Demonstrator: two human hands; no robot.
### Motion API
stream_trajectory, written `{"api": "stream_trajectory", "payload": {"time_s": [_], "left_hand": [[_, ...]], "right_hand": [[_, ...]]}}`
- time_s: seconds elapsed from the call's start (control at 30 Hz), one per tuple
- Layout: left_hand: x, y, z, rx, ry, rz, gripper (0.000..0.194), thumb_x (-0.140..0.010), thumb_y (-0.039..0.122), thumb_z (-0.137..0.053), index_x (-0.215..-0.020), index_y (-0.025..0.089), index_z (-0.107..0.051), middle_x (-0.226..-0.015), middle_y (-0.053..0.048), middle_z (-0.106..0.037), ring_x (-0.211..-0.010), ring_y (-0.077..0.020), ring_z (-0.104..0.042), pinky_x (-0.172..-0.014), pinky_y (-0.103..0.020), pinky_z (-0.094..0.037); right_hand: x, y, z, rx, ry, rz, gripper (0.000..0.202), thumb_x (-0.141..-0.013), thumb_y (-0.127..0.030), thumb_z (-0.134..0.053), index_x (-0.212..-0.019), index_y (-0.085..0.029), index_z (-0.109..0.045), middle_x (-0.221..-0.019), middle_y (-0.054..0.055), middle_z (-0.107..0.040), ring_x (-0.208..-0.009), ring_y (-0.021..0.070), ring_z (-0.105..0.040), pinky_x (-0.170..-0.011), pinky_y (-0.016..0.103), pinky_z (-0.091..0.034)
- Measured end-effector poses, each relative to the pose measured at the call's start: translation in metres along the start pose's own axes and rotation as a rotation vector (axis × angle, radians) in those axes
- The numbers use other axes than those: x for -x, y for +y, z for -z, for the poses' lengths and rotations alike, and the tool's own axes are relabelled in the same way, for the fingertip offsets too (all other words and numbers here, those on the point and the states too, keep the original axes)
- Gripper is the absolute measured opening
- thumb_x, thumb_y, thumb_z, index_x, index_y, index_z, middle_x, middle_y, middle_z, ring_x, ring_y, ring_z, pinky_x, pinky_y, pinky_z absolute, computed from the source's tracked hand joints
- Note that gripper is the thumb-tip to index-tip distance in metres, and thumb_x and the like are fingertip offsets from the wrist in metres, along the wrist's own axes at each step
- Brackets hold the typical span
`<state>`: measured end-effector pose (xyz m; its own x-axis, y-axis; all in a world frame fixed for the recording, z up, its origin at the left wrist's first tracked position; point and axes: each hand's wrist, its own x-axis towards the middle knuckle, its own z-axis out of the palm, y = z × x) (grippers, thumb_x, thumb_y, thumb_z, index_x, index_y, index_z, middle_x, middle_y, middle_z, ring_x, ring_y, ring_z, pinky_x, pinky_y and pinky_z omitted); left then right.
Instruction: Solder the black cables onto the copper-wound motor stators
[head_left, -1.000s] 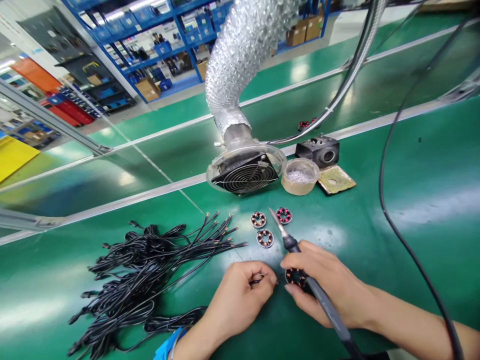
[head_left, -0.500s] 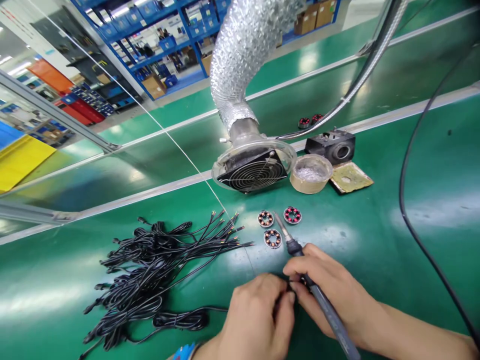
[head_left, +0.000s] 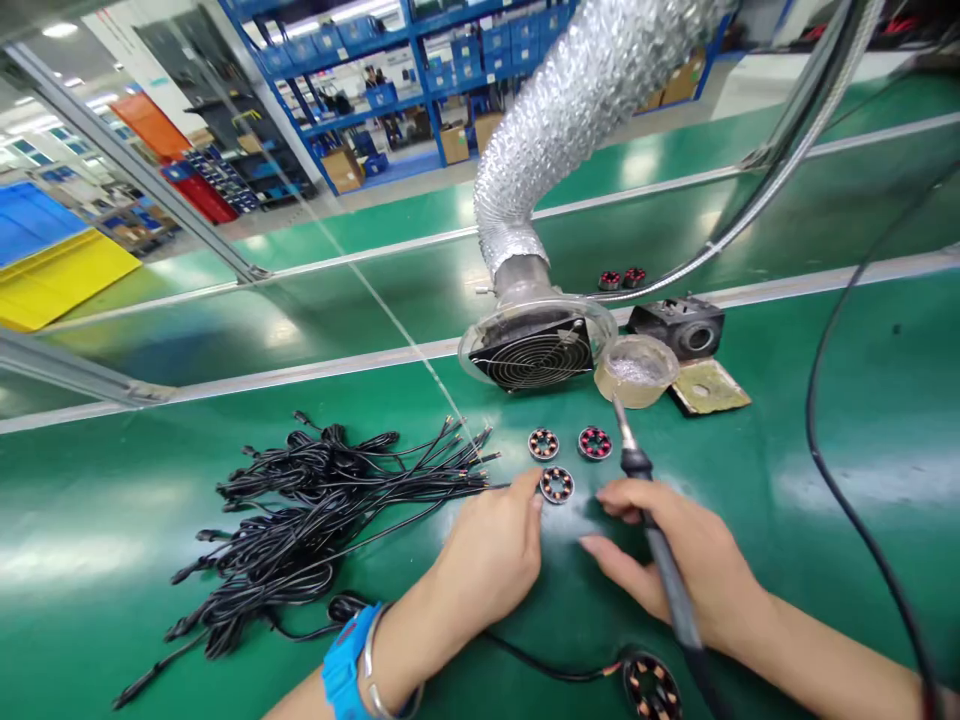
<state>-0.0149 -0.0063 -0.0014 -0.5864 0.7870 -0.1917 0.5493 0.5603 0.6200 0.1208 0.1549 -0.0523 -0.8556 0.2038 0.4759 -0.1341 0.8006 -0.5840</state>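
Observation:
My left hand (head_left: 491,540), with a blue watch (head_left: 352,655) and a silver bangle at the wrist, has its fingertips against the left edge of a round copper-wound coil part (head_left: 556,485). In my right hand (head_left: 671,550) is a soldering iron (head_left: 660,560), its tip pointing up toward the round tub (head_left: 636,370); thumb and index finger are spread apart. Another copper coil part (head_left: 543,444) and a red one (head_left: 595,443) lie just beyond. Near the bottom edge sits a larger-looking coil part (head_left: 651,685) joined to a black cable (head_left: 555,672).
Bundled black cables (head_left: 300,530) lie on the left of the green table. A fume extractor (head_left: 536,355) with a silver duct stands behind the coil parts. Farther right are a black block (head_left: 679,325), a yellowish sponge (head_left: 709,387) and a hanging black cord (head_left: 814,400).
My left hand has moved forward to the near copper coil part. My right hand has shifted right with the iron, its thumb and index finger now apart. The wired coil part has come into view below.

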Motion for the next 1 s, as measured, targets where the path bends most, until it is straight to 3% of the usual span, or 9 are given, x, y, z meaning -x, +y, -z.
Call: {"api": "stream_trajectory", "payload": {"time_s": [0.07,0.13,0.3,0.47,0.57,0.7,0.83,1.0], "left_hand": [[0.007,0.004,-0.002,0.020,-0.093,-0.020,0.038,-0.099,0.026,-0.034,-0.121,0.020,-0.065,-0.074,-0.006,-0.071,-0.066,-0.0224,-0.065,-0.064,-0.030,-0.043],[0.015,0.006,0.001,0.045,-0.181,-0.032,0.037,-0.100,0.027,-0.033,-0.109,0.024,-0.069,-0.083,-0.006,-0.073,-0.073,-0.0220,-0.066,-0.066,-0.029,-0.042],[0.007,0.004,0.011,0.071,-0.139,0.026,0.030,-0.099,0.028,-0.036,-0.101,0.022,-0.066,-0.095,-0.007,-0.072,-0.088,-0.0238,-0.065,-0.076,-0.031,-0.041],[-0.015,0.017,0.008,0.070,-0.140,0.008,0.029,-0.095,0.038,-0.044,-0.083,0.022,-0.066,-0.066,-0.002,-0.062,-0.061,-0.0188,-0.054,-0.058,-0.028,-0.031],[-0.024,0.023,0.002,0.025,-0.144,-0.016,0.022,-0.085,0.041,-0.059,-0.077,0.021,-0.065,-0.053,0.003,-0.049,-0.049,-0.0149,-0.042,-0.053,-0.027,-0.023],[-0.034,0.014,-0.001,0.105,-0.239,0.023,0.019,-0.084,0.028,-0.054,-0.068,0.019,-0.060,-0.052,0.004,-0.044,-0.048,-0.0121,-0.036,-0.052,-0.026,-0.021],[-0.038,0.000,0.002,0.414,-0.354,0.222,0.027,-0.084,0.041,-0.055,-0.070,0.018,-0.055,-0.056,0.006,-0.039,-0.051,-0.0101,-0.031,-0.049,-0.023,-0.023],[-0.033,-0.001,-0.003,0.428,-0.480,0.257,0.027,-0.075,0.043,-0.066,-0.072,0.017,-0.058,-0.055,0.007,-0.042,-0.049,-0.0086,-0.031,-0.046,-0.023,-0.020]], "right_hand": [[-0.007,0.006,-0.008,0.043,-0.053,-0.025,0.042,-0.080,-0.033,-0.073,-0.111,-0.021,-0.049,-0.091,0.006,-0.065,-0.078,0.0222,-0.067,-0.068,0.035,-0.057],[-0.008,0.010,-0.010,0.001,-0.131,-0.021,0.044,-0.080,-0.031,-0.072,-0.115,-0.021,-0.046,-0.095,0.007,-0.065,-0.083,0.0230,-0.068,-0.070,0.036,-0.058],[-0.001,0.014,0.003,-0.154,-0.253,0.029,0.055,-0.079,-0.018,-0.067,-0.127,-0.020,-0.040,-0.130,0.016,-0.057,-0.118,0.0265,-0.061,-0.096,0.043,-0.054],[0.003,0.015,0.004,-0.186,-0.226,-0.023,0.056,-0.078,-0.014,-0.067,-0.127,-0.021,-0.040,-0.123,0.014,-0.059,-0.099,0.0222,-0.066,-0.084,0.039,-0.058],[0.004,0.014,0.001,-0.223,-0.206,0.016,0.054,-0.079,-0.008,-0.061,-0.127,-0.021,-0.040,-0.120,0.013,-0.060,-0.105,0.0234,-0.064,-0.086,0.038,-0.058],[0.004,0.015,0.001,-0.240,-0.207,0.010,0.054,-0.078,-0.008,-0.059,-0.127,-0.021,-0.040,-0.119,0.012,-0.060,-0.108,0.0245,-0.064,-0.086,0.038,-0.058],[0.003,0.015,0.002,-0.261,-0.210,0.004,0.051,-0.078,-0.008,-0.057,-0.124,-0.022,-0.041,-0.115,0.010,-0.062,-0.103,0.0235,-0.065,-0.086,0.038,-0.058],[0.003,0.014,0.001,-0.271,-0.209,0.004,0.051,-0.077,-0.007,-0.056,-0.123,-0.022,-0.041,-0.115,0.011,-0.062,-0.103,0.0248,-0.066,-0.084,0.038,-0.059]]}}
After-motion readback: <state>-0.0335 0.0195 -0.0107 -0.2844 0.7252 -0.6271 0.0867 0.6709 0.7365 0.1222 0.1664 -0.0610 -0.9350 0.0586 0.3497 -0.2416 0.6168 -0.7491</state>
